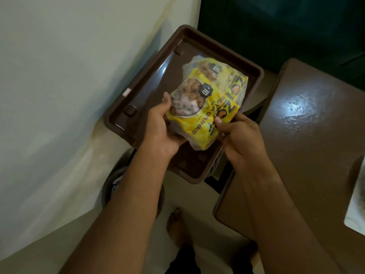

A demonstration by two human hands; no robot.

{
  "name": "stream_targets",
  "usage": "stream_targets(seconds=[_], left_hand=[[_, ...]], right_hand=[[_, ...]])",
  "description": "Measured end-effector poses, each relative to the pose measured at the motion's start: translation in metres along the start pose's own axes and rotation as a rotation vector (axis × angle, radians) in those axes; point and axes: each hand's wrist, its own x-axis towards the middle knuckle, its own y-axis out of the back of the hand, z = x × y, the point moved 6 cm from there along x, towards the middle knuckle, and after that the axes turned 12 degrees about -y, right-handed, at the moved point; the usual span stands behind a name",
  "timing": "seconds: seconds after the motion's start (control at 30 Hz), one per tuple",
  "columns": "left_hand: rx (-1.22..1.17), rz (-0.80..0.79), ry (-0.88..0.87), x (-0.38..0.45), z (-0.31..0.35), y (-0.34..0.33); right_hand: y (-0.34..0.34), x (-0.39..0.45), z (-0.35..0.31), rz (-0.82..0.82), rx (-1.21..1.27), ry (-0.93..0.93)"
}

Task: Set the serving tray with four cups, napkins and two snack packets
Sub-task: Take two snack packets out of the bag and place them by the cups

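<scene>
A brown plastic serving tray [150, 76] sits at the centre, beside the pale wall. Over it I hold two yellow snack packets [207, 99] stacked one on the other, printed with soya chunks. My left hand [164, 131] grips the packets' near left edge from below, thumb on top. My right hand [241, 139] pinches the near right corner. The packets hang over the tray's right half, and I cannot tell whether they touch its floor. No cups or napkins show.
A glossy brown table [308, 119] fills the right side, with a white object [357, 198] at its right edge. The pale wall [59, 76] is on the left. A dark round container [112, 186] stands on the floor under my left forearm, near my bare foot [175, 224].
</scene>
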Motion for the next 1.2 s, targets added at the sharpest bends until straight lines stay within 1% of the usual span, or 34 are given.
stream_targets(seconds=[0.03,0.13,0.2,0.3,0.37,0.43,0.53,0.57,0.63,0.73,0.8,0.9,0.97,1.1,1.2], left_hand=[[0.004,-0.007,0.009,0.002,0.004,-0.001],[0.076,0.069,-0.006,0.006,0.008,-0.002],[0.156,0.136,-0.108,0.009,0.010,0.002],[0.400,0.233,-0.306,0.012,0.019,0.012],[0.566,0.222,-0.385,0.015,0.026,0.016],[0.600,0.214,-0.366,0.018,0.034,0.016],[0.550,0.199,-0.237,0.028,0.036,0.022],[0.573,0.175,-0.202,0.032,0.037,0.023],[0.620,0.080,-0.134,0.038,0.037,0.019],[0.536,-0.071,-0.055,0.044,0.034,0.007],[0.490,-0.106,-0.044,0.047,0.031,0.004],[0.466,-0.063,-0.090,0.052,0.033,0.011],[0.530,-0.023,-0.137,0.053,0.036,0.018],[0.752,0.091,-0.239,0.050,0.044,0.022],[1.003,0.187,-0.369,0.042,0.056,0.018]], right_hand=[[0.002,0.000,-0.003,0.007,-0.016,0.013],[0.008,0.001,-0.013,0.053,-0.050,0.056],[0.009,0.001,-0.017,0.042,-0.062,0.060],[0.012,0.002,-0.018,0.068,-0.093,0.071],[0.013,0.002,-0.020,0.083,-0.091,0.100],[0.014,0.003,-0.022,0.068,-0.041,0.109],[0.017,0.005,-0.028,0.042,-0.015,0.119],[0.017,0.005,-0.030,0.037,-0.019,0.122],[0.016,0.005,-0.029,0.038,-0.053,0.121],[0.014,0.005,-0.024,0.055,-0.087,0.107],[0.013,0.006,-0.024,0.070,-0.080,0.104],[0.013,0.007,-0.024,0.107,-0.099,0.128],[0.012,0.008,-0.022,0.129,-0.133,0.152],[0.009,0.008,-0.018,0.149,-0.156,0.166],[0.010,0.006,-0.017,0.163,-0.161,0.183]])
